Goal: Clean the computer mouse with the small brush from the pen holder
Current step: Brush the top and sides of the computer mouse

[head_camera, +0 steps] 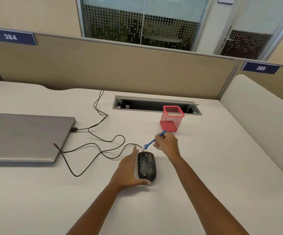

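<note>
Dust-speckled black corded computer mouse point(147, 167) sits on the white desk point(196, 158) in front of you, well clear of the closed grey laptop point(25, 136). Your left hand point(129, 172) lies open along its left side, fingers spread and thumb curled round its near end, steadying it. Your right hand point(167, 144) is closed in a pinch on the handle of the small blue brush with white bristles point(151, 142), whose tip meets the mouse's far end by the cable. Behind the right hand stands the pink square mesh pen holder point(171, 118).
</note>
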Motion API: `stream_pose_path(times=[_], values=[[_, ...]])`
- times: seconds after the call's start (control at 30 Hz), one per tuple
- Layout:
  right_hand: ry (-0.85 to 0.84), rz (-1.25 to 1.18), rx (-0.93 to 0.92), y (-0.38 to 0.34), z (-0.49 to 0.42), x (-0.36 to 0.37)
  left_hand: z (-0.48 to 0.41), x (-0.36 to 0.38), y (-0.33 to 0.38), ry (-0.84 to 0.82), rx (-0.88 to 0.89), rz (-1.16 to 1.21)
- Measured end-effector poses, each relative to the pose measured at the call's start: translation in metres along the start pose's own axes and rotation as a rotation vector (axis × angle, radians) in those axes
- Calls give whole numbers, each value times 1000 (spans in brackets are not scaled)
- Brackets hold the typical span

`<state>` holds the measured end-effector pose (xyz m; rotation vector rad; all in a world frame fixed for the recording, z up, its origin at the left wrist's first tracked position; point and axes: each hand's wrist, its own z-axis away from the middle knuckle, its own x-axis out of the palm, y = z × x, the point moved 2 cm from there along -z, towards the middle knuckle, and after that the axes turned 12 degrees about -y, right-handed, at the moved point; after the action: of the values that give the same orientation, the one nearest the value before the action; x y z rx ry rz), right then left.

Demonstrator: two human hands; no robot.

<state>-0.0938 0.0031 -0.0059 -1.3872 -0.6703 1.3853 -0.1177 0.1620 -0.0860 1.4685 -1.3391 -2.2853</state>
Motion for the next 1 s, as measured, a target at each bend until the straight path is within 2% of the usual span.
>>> stream_pose_path(times=[0.2, 0.47, 0.8, 0.9, 1.0], values=[[-80, 168, 4, -10, -8, 13, 0, 2, 0, -2, -5, 6], [-131, 227, 66, -10, -16, 6, 1, 2, 1, 26, 16, -21], [-54, 430, 43, -3, -17, -19, 3, 3, 3, 30, -2, -32], [-12, 338, 17, -6, -18, -22, 3, 3, 3, 27, 3, -34], [-55, 176, 44, -10, -19, -14, 4, 2, 3, 28, 3, -35]])
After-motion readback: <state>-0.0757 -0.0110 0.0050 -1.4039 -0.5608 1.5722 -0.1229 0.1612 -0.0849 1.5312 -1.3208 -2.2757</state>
